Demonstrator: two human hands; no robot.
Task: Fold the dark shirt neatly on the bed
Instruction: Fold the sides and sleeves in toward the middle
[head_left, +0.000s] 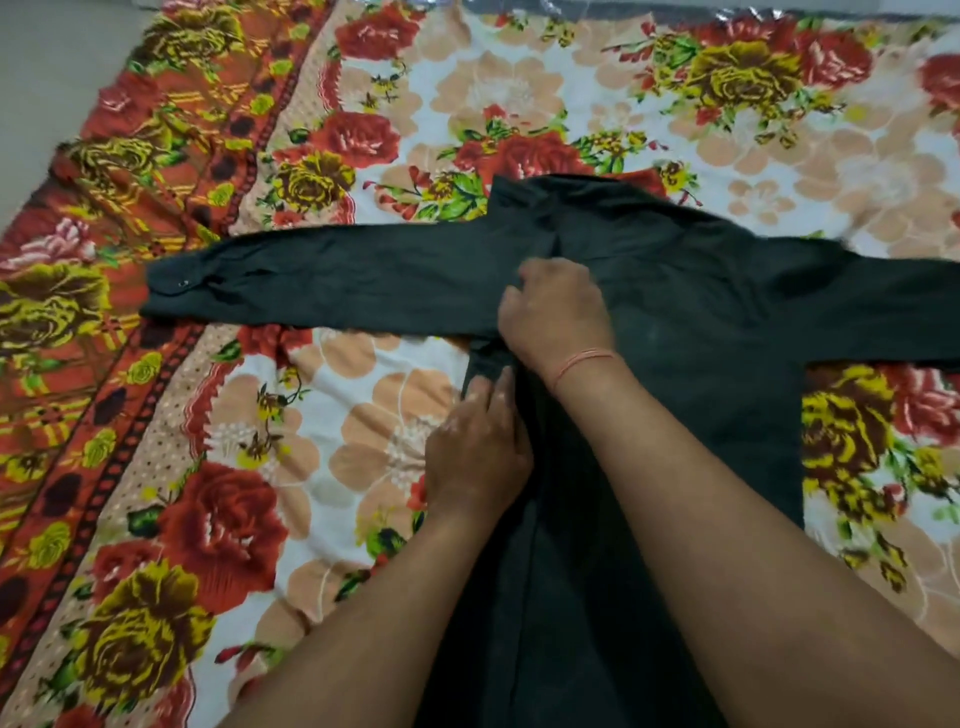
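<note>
The dark shirt (691, 312) lies flat on the flowered bed sheet (363, 395), collar at the far side, body running toward me. Its left sleeve (322, 283) stretches straight out to the left, cuff with a button at the end; the right sleeve runs off the right edge. My right hand (556, 312) presses on the shirt where the left sleeve joins the body, fingers curled into the cloth. My left hand (478, 457) rests on the left side edge of the body just below, fingers on the cloth.
The sheet's red and yellow border (104, 364) runs down the left side. Bare grey floor (47, 73) shows at the top left. A shiny plastic strip (571, 8) lies along the bed's far edge.
</note>
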